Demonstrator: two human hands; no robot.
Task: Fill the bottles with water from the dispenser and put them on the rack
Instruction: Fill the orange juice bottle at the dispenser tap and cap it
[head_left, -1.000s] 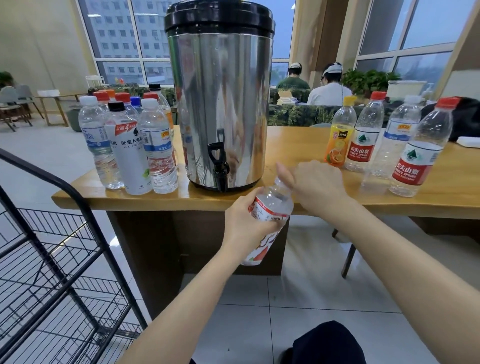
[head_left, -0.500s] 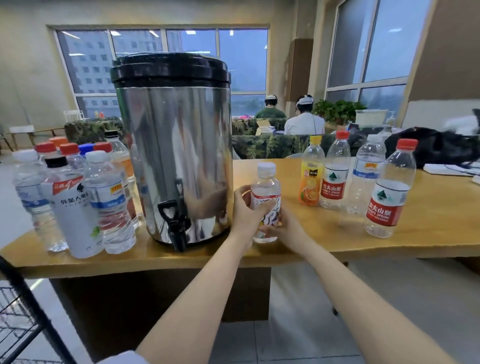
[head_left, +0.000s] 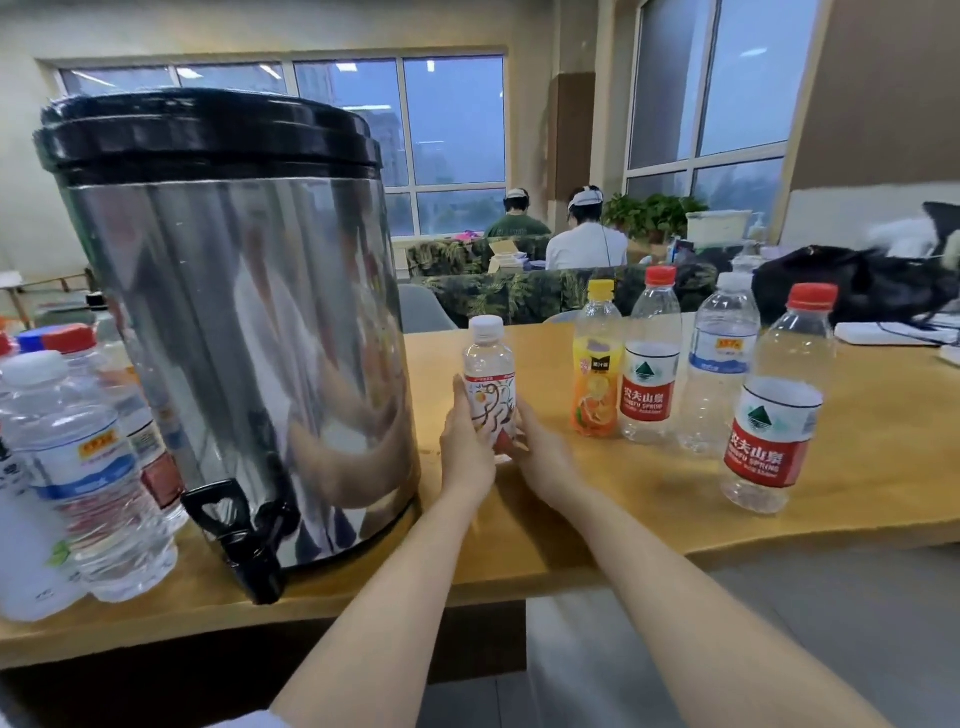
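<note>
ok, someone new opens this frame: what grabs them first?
The large stainless-steel dispenser with a black lid fills the left half, its black tap at the near edge of the wooden table. Just right of it, the left hand and right hand hold a small clear bottle with a white cap and patterned label upright. Further right stands a row of four capped plastic bottles.

On the table (head_left: 878, 483), the small bottle (head_left: 488, 376) stands between the dispenser (head_left: 234, 322) and the bottle row (head_left: 649, 389).
</note>
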